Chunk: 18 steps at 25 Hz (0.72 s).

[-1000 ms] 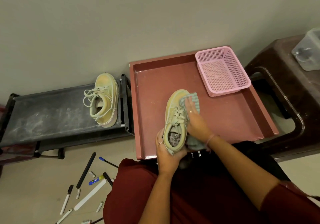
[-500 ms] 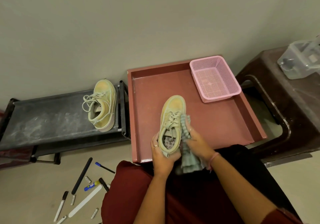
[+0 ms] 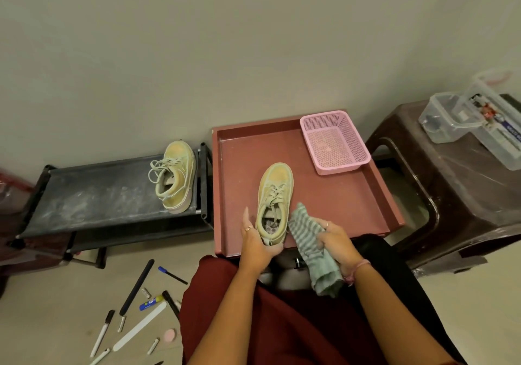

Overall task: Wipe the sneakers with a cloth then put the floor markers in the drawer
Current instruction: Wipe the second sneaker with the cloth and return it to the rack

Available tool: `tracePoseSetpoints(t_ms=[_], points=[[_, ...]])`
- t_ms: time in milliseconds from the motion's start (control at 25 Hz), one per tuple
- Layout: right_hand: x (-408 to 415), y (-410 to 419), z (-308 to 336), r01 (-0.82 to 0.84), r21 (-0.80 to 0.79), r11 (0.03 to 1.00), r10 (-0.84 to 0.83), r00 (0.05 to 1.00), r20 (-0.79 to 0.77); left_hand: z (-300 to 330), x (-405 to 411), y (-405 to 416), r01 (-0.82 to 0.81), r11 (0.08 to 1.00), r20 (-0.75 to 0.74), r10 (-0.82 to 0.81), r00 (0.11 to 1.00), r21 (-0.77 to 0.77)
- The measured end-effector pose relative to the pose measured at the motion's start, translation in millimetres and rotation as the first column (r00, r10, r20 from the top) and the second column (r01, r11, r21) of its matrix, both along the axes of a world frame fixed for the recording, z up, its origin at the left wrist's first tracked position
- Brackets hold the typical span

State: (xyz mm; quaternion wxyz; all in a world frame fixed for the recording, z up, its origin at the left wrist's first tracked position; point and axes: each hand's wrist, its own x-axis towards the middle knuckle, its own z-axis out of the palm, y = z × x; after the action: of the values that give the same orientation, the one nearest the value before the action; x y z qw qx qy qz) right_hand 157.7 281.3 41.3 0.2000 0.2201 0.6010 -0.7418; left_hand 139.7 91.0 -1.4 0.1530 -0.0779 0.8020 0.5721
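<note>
Sneaker (image 3: 275, 202) standing upright, toe toward the wall, in the open red-brown drawer (image 3: 332, 195), near its front edge. The left hand (image 3: 258, 240) cups the heel from behind, fingers curled round the back of the shoe and one finger raised along its left side. The striped green cloth (image 3: 313, 244) hangs bunched in the right hand (image 3: 335, 240), which grips it just beside the shoe's right flank; whether cloth and shoe touch cannot be told. A pink mesh basket (image 3: 337, 143) occupies the far right corner of the drawer. The second sneaker (image 3: 175, 177) rests on its sole, laces loose, at the right end of the dusty black shoe rack (image 3: 93, 195), left of the drawer. The floor markers (image 3: 135, 316) lie scattered on the floor at lower left, among pens and small caps, well apart from the drawer.

Judged progress: wiping of the first shoe is under way or close to its end; the shoe on the rack appears untouched. No marker is yet in the drawer, so the whole second part of the task remains. A brown stool (image 3: 456, 195) at right carries clear plastic boxes (image 3: 476, 122).
</note>
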Motion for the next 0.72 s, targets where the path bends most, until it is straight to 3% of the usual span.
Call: tracePoseSetpoints(t_ms=[120, 240, 520, 720], points=[[5.6, 8.2, 8.9, 0.209, -0.236, 0.949, -0.194, 0.977, 0.083, 21.6, 8.8, 4.5, 0.039, 0.972, -0.111, -0.066, 0.992, -0.234], [12.2, 4.9, 17.1, 0.318, -0.393, 0.863, -0.282, 0.948, 0.147, 27.9, 16.9, 10.7, 0.134, 0.915, -0.017, -0.151, 0.988, -0.381], [8.1, -5.0, 38.2, 0.355, -0.455, 0.816, -0.302, 0.935, 0.189, 46.1, 14.2, 6.5, -0.107, 0.909, -0.118, 0.064, 0.991, -0.403], [-10.3, -34.4, 48.9, 0.32, -0.476, 0.819, -0.262, 0.947, 0.186, 71.9, 16.3, -46.2, -0.297, 0.895, -0.309, 0.193, 0.931, -0.333]])
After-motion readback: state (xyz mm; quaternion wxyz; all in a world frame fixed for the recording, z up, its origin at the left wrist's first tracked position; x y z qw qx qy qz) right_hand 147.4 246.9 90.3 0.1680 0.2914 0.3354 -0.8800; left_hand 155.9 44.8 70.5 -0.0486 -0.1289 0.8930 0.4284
